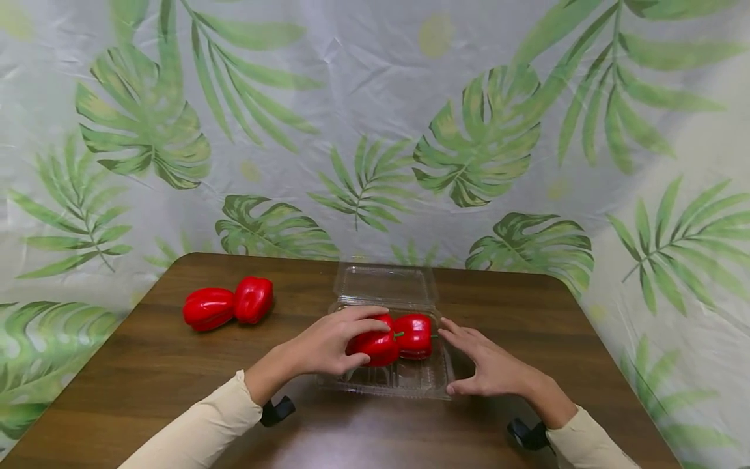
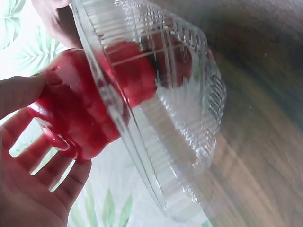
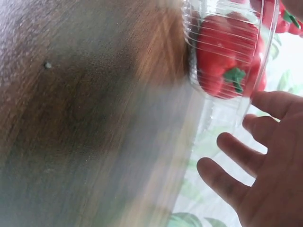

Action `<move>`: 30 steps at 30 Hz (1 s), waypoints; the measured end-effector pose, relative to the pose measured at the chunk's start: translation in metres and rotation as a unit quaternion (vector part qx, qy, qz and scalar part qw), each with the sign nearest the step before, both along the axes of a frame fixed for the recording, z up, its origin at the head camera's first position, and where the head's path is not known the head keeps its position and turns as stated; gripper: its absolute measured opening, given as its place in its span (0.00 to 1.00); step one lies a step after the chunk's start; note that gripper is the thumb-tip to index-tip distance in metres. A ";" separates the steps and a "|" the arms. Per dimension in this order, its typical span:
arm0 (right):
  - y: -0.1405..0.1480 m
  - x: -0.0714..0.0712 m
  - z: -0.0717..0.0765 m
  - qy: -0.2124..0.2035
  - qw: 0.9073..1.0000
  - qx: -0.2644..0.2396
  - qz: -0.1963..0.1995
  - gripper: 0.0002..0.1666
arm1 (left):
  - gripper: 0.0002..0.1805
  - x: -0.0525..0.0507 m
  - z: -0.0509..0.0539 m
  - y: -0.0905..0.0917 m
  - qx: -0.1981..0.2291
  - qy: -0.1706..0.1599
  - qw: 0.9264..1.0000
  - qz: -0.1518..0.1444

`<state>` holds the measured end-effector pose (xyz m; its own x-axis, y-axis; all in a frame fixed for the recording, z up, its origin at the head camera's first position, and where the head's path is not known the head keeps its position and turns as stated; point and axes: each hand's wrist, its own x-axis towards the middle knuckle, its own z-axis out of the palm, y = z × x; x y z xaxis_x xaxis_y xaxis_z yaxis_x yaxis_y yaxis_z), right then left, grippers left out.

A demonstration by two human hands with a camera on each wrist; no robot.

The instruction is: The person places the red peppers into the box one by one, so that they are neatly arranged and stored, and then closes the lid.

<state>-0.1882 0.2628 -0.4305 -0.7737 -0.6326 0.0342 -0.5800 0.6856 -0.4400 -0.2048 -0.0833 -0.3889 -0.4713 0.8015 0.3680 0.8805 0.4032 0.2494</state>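
Note:
My left hand (image 1: 335, 340) grips a red bell pepper (image 1: 375, 345) at the left part of a clear plastic clamshell container (image 1: 381, 389). In the left wrist view this held pepper (image 2: 78, 111) sits between thumb and fingertips, partly above the container's rim. A second red bell pepper (image 1: 418, 333) lies inside on the right, its green stem toward my right hand (image 1: 491, 363). Spread fingers of that hand are at the container's right edge; the right wrist view shows the index fingertip by the rim. Whether it touches is hard to tell.
Two more red bell peppers (image 1: 209, 309) lie side by side on the wooden table (image 1: 146, 384), left of the container. The container's hinged lid (image 1: 383, 284) stands open toward the back. Behind the table hangs a leaf-print cloth (image 1: 375, 98).

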 end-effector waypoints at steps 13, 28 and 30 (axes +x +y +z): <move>0.001 0.000 -0.002 -0.002 1.000 -0.007 0.000 0.62 | 0.28 0.003 -0.010 0.015 -0.017 -0.038 0.999 -0.016; -0.001 0.001 -0.005 -0.005 1.000 -0.016 -0.003 0.61 | 0.28 0.007 -0.013 0.029 -0.031 -0.052 0.997 -0.041; -0.001 0.001 -0.005 -0.007 1.000 -0.015 -0.001 0.62 | 0.28 0.007 -0.014 0.029 -0.030 -0.054 0.997 -0.043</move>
<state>-0.1869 0.2621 -0.4356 -0.7752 -0.6303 0.0428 -0.5727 0.6725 -0.4688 -0.1983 -0.0545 -0.4027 -0.4348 0.8593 0.2695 0.8814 0.3447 0.3230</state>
